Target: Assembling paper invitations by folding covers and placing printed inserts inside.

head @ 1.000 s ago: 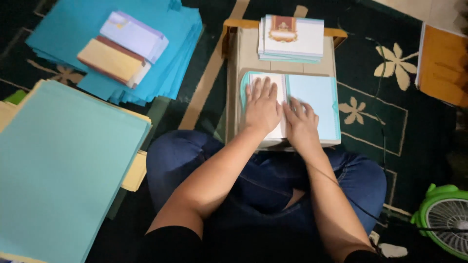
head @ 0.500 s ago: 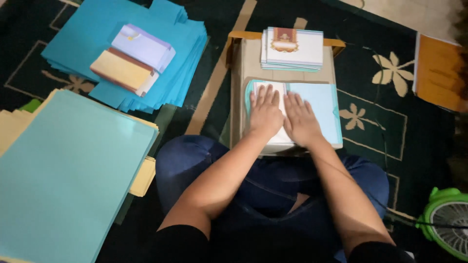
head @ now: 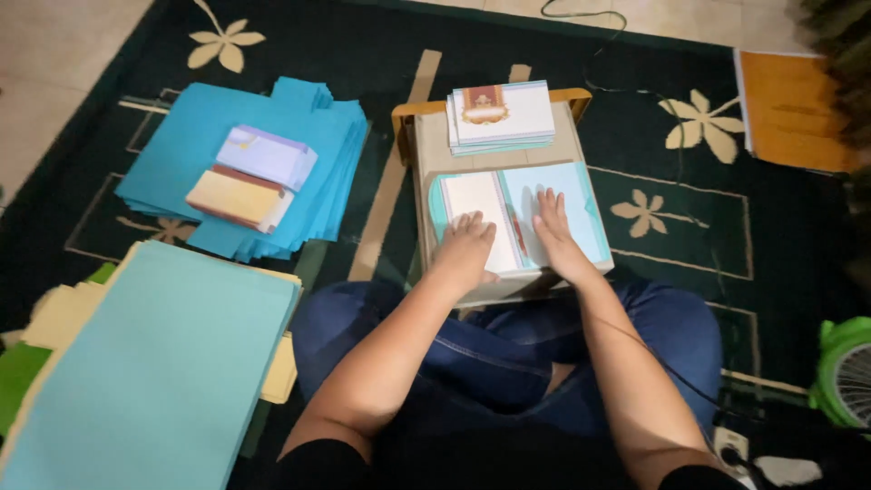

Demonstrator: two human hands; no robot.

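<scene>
An open light-blue folder (head: pixel 573 204) lies on a small low table (head: pixel 435 150) in front of my crossed legs. A white sheet (head: pixel 472 195) covers its left half. My left hand (head: pixel 464 249) rests on the lower part of that white sheet, fingers curled and knuckles up. My right hand (head: pixel 555 231) lies flat with fingers spread on the blue right half, just right of the fold. Neither hand grips anything. A stack of printed cards (head: pixel 501 113) with a red and gold emblem sits at the table's far end.
On the dark flowered carpet to the left lies a pile of bright blue folders (head: pixel 195 150) bearing a white card stack (head: pixel 268 156) and a yellow one (head: pixel 238 198). A large pale-teal paper pile (head: pixel 154 372) sits near left. An orange folder (head: pixel 785 109) and green fan (head: pixel 844 372) are right.
The view has shifted, so the table sits more centred. My hands have slid apart: the left moved down-left on the white sheet and curled, the right stays flat on the blue half.
</scene>
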